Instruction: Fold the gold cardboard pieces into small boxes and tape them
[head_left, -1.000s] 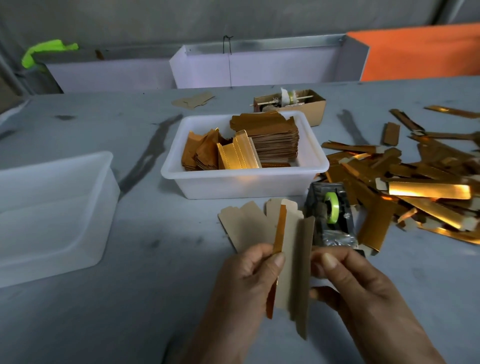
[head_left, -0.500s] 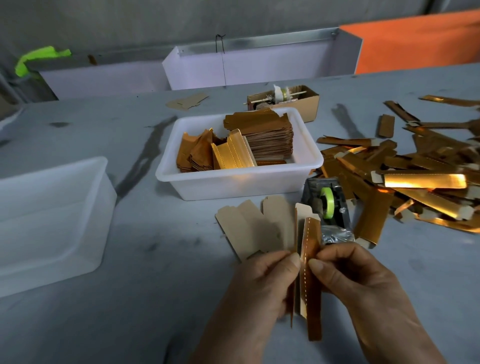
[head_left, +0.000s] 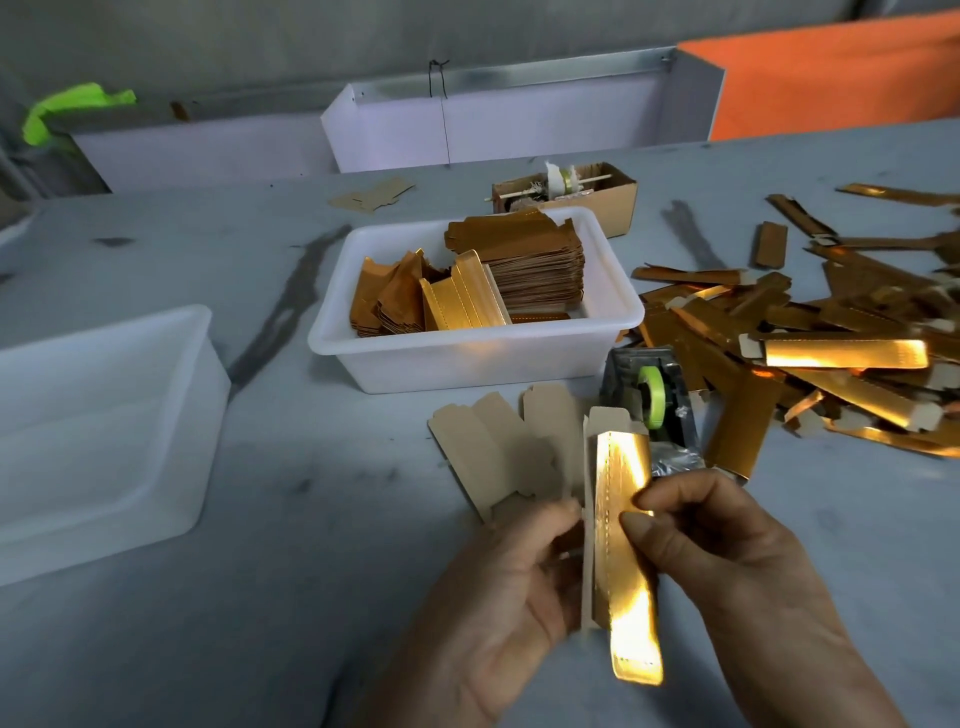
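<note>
I hold a long gold cardboard piece upright in front of me, gold face toward the camera, partly folded lengthwise. My left hand grips its left brown edge. My right hand pinches its right side between thumb and fingers. Several unfolded brown-side cardboard blanks lie on the table just behind my hands. A tape dispenser with a green tape roll stands behind the piece. A white tub holds stacks of gold blanks.
A heap of folded gold boxes spreads over the table at the right. A large translucent tub stands at the left. A small cardboard box with a spool sits behind the white tub.
The piece has been turned and folded over, so its shiny gold face now shows toward me instead of the brown side. My right fingers shifted onto the gold face.
</note>
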